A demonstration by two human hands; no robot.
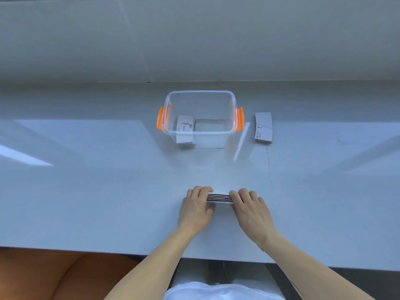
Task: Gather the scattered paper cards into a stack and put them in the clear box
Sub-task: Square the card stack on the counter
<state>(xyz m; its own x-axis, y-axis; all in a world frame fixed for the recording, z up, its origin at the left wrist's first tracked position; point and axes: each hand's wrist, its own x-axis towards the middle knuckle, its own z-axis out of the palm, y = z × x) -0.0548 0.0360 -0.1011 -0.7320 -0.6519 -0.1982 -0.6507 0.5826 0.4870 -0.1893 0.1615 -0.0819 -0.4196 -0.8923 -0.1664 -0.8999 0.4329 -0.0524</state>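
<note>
My left hand and right hand pinch the card stack by its ends, near the counter's front edge. Light, stiff, likely slippery; I'd squeeze evenly toward the clear box.

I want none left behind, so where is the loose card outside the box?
In the head view, the loose card lies flat on the counter, just right of the clear box, beside its right orange handle.

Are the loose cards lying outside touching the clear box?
Apart. The head view shows bare table between the loose cards and the clear box, beyond its right orange handle.
</note>
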